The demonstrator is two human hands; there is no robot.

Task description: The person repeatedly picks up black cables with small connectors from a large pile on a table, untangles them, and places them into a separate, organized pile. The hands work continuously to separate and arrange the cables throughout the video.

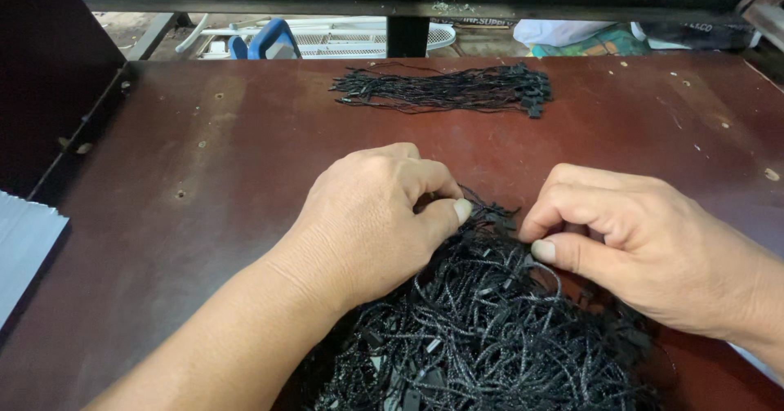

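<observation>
- My left hand [371, 219] rests on the top edge of the tangled heap of black cords [482, 329], fingers curled under and thumb pressed toward them, pinching at strands near the top of the heap.
- My right hand [637, 243] sits at about three o'clock from the left one, close beside it but not touching; its fingers are bent in against the thumb, nipping a few strands at the heap's upper edge.
- I cannot tell just how many cords either pinch has; the fingertips hide them.
- The heap lies on the dark brown table [204, 215] at my six o'clock, spreading down to the near edge; small flat black tabs show among the loops.
- At twelve o'clock, well apart from my hands, a neat bundle of black cords [445, 90] lies straightened across the table, its tab ends gathered at the right.
- Beyond that, a dark metal bar [392, 1] runs along the far edge of the table.
- At nine o'clock, off the table's left edge, a pale grey sheet [24, 243] pokes in.
- Past the bar, at eleven o'clock, a white wire grille [343, 39] and a blue handle [273, 39] lie on the floor.
</observation>
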